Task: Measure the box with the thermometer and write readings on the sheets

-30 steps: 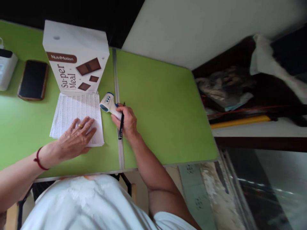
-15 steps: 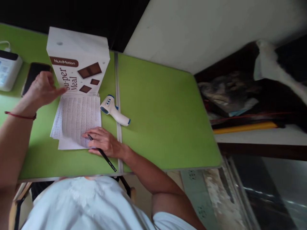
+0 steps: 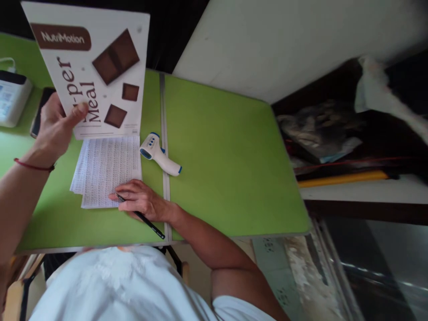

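Note:
My left hand point(image 3: 60, 122) grips the white NutriMotion box point(image 3: 115, 107) by its left side, the thumb pressed on its printed front; the fingers behind are hidden. The box front faces me, tilted, its lower edge over the top of the papers. Densely written sheets of paper point(image 3: 103, 165) lie stacked and slightly fanned on the green table. My right hand point(image 3: 142, 200) rests on the lower right of the papers. A black pencil or pen point(image 3: 147, 221) is held between its fingers, one end on the sheet, the other pointing towards my body.
A white and blue infrared thermometer point(image 3: 160, 154) lies right of the papers by the table's seam. At the left are a dark phone point(image 3: 38, 113), partly covered by my hand, and a white device point(image 3: 13, 98) with a cable. The green table point(image 3: 230, 165) meets a wall behind.
My left hand has closed on the box's left side, and the box has been raised and tipped towards me. My right hand has shifted slightly left with the pencil or pen.

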`<action>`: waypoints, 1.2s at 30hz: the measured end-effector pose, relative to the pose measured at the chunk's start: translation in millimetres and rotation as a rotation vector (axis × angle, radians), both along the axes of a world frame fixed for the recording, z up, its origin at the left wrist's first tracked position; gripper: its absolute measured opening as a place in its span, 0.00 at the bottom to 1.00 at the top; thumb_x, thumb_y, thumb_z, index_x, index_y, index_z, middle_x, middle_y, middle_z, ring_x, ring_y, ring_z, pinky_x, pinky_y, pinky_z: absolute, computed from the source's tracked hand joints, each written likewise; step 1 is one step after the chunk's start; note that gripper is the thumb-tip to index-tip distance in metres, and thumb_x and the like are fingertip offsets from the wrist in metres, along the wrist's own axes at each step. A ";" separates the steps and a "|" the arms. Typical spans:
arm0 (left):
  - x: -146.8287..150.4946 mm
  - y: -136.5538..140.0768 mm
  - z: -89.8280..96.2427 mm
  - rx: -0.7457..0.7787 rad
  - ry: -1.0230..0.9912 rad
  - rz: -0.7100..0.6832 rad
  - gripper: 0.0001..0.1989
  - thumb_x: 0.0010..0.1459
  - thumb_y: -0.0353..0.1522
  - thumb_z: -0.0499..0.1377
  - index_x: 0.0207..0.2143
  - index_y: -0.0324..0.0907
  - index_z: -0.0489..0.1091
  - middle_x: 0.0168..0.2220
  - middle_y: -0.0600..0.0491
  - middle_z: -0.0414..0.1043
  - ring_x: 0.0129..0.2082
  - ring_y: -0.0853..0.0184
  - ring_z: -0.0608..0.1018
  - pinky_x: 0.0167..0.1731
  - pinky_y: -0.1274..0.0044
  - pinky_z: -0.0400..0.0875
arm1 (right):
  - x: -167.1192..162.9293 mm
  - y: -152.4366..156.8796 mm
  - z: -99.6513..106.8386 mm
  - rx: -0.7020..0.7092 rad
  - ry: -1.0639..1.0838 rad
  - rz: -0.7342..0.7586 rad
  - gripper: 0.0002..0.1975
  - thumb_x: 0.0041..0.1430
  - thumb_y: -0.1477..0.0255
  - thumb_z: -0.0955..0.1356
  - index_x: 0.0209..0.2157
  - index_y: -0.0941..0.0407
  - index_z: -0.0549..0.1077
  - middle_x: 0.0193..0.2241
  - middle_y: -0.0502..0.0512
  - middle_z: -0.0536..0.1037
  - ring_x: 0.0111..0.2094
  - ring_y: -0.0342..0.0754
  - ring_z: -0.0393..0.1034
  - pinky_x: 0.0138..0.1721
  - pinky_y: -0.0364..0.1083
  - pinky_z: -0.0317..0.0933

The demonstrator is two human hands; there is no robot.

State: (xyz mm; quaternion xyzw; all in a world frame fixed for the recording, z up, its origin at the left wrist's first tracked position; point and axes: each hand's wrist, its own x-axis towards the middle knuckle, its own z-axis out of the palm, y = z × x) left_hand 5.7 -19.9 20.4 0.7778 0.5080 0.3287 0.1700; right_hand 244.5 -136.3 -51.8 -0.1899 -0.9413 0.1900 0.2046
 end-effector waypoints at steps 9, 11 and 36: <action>3.8 -14.6 -27.5 -0.125 -0.333 0.214 0.32 0.62 0.53 0.50 0.49 0.31 0.67 0.45 0.44 0.75 0.41 0.64 0.75 0.39 0.75 0.72 | -1.5 8.1 10.0 0.022 0.041 -0.016 0.09 0.64 0.72 0.63 0.41 0.54 0.75 0.51 0.55 0.76 0.56 0.49 0.64 0.55 0.53 0.58; 5.7 -11.4 -34.3 -0.041 -0.365 0.246 0.33 0.59 0.56 0.50 0.45 0.35 0.71 0.40 0.47 0.76 0.39 0.63 0.76 0.36 0.75 0.72 | -1.2 7.1 12.6 0.030 0.090 -0.017 0.09 0.64 0.73 0.63 0.40 0.56 0.75 0.51 0.56 0.77 0.56 0.49 0.65 0.54 0.52 0.59; -3.1 -9.5 -42.2 -0.083 -0.447 0.035 0.33 0.56 0.54 0.57 0.50 0.34 0.67 0.45 0.46 0.75 0.42 0.60 0.76 0.41 0.70 0.74 | 26.8 25.4 16.5 0.239 -0.074 -0.627 0.17 0.63 0.70 0.64 0.53 0.55 0.69 0.56 0.63 0.70 0.61 0.58 0.56 0.59 0.63 0.54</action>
